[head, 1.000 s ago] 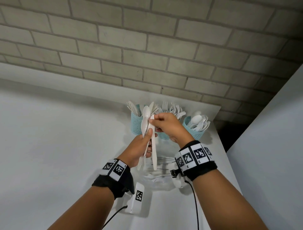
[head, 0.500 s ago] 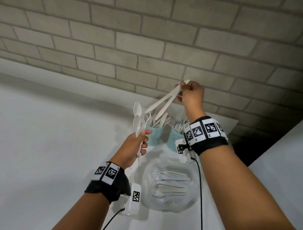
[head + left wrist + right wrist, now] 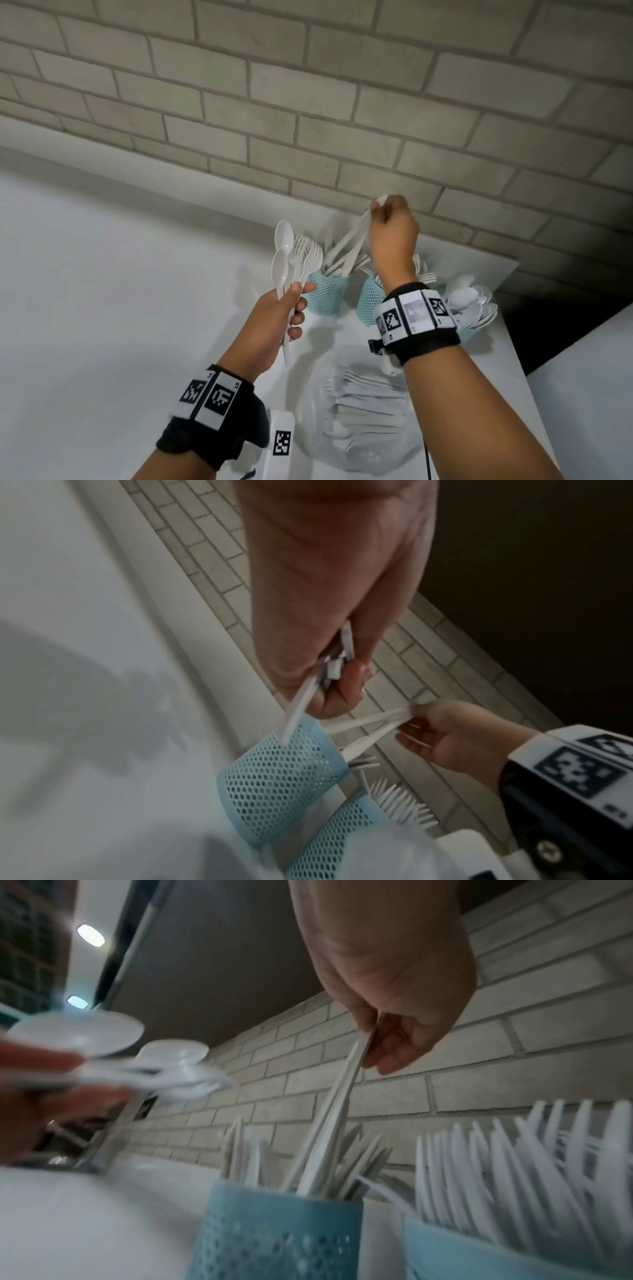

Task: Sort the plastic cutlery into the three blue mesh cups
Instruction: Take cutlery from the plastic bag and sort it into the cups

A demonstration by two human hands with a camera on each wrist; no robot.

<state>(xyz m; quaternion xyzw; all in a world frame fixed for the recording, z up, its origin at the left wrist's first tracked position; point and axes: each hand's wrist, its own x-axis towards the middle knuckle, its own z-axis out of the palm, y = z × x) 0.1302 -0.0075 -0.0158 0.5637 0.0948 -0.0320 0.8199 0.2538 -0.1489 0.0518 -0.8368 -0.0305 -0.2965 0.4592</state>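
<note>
Three blue mesh cups stand in a row on the white counter, by the brick wall. The left cup holds white knives, standing up and leaning. The middle cup, just right of it, is full of white forks with the points up. The right cup holds white spoons. Two long white knives slant down into the left cup. A bunch of spoons and forks stands up just left of the left cup. More white cutlery lies in a clear bag in front of the cups.

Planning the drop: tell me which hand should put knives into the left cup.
Right. The right hand already pinches the knives, tips in the left cup; the left hand holds spoons and forks.
</note>
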